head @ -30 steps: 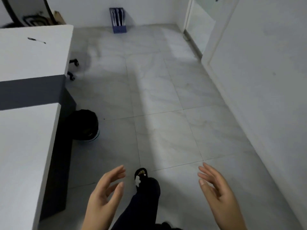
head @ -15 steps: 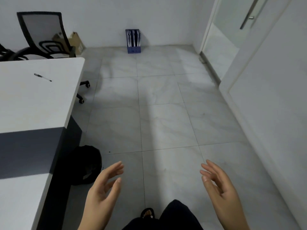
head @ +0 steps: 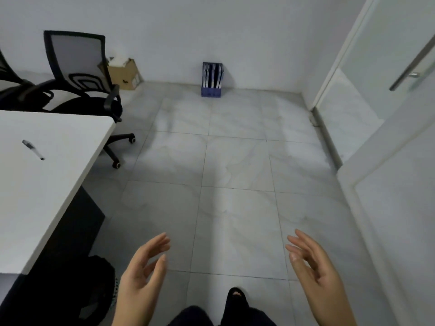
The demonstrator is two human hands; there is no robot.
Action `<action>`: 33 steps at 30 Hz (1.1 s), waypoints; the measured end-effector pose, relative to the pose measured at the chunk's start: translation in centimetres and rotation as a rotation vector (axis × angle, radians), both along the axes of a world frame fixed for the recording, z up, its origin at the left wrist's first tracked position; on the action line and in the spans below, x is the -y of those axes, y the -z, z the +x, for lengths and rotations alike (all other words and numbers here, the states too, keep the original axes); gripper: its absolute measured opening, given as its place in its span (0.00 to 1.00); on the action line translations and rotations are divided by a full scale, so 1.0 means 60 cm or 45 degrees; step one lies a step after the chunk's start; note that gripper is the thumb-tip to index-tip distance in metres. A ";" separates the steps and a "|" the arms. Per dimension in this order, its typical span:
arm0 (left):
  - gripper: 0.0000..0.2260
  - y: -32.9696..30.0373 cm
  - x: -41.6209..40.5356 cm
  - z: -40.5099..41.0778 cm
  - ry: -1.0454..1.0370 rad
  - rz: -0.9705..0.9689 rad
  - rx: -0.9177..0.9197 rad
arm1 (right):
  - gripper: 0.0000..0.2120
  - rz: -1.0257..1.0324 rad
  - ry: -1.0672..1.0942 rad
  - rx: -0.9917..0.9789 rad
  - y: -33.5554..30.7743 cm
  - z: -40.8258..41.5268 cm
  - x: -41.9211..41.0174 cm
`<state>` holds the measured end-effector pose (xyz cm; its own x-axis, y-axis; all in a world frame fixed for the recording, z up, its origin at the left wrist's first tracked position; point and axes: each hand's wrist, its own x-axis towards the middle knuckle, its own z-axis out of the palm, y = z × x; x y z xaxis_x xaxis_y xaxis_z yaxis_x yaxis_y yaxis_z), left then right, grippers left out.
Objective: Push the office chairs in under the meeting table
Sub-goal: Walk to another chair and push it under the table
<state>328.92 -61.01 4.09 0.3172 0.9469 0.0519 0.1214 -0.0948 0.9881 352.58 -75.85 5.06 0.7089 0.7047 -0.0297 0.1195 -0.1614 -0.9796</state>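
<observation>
Both hands occupy the lower part of the frame above the tiled floor (head: 235,208). The left hand (head: 141,281) sits at lower centre-left, palm turned inward, fingers loosely spread and slightly curled; it holds nothing. The right hand (head: 317,276) sits at lower right, palm turned inward toward the left hand, fingers extended and spread; it also holds nothing. The two hands are well apart and touch no object.

The meeting table (head: 47,184) fills the left side of the frame, with a white top and a dark side panel below its edge. A pen (head: 33,149) lies on the top near the left edge of the frame.

The office chair (head: 80,74) stands in the upper left, behind the far end of the table. Its mesh back is upright, its seat sits just beyond the table edge, and its castor legs project onto the floor to the right of the table corner. A second chair (head: 14,88) is partly visible at the far left edge, beside the first.

A cardboard box (head: 123,71) rests against the back wall just right of the chair. A blue file holder (head: 211,80) stands at top centre against the same wall. A dark bag (head: 94,290) lies on the floor at lower left, beside the table base. A glass door (head: 400,55) with a bar handle occupies the upper right.
</observation>
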 end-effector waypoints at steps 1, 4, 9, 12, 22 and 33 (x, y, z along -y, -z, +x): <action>0.14 -0.002 -0.020 0.021 -0.013 -0.003 -0.008 | 0.20 -0.007 -0.035 -0.011 0.001 0.026 -0.028; 0.17 0.000 -0.076 0.069 -0.083 -0.020 -0.035 | 0.20 -0.037 -0.123 -0.040 0.010 0.085 -0.114; 0.18 0.019 -0.199 0.131 -0.223 -0.071 -0.049 | 0.21 -0.080 -0.229 -0.065 0.035 0.164 -0.283; 0.17 0.021 -0.308 0.163 -0.268 -0.044 -0.077 | 0.20 -0.077 -0.261 -0.056 0.044 0.201 -0.409; 0.18 -0.011 -0.677 0.239 -0.258 -0.055 -0.122 | 0.19 -0.077 -0.369 -0.076 0.018 0.279 -0.786; 0.15 0.016 -1.024 0.438 -0.389 -0.104 -0.112 | 0.19 -0.112 -0.431 -0.043 0.044 0.482 -1.160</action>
<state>355.18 0.41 3.13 0.0174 0.9989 -0.0431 0.2176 0.0383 0.9753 381.48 -6.25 2.40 0.4334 0.8932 -0.1200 0.1484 -0.2021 -0.9681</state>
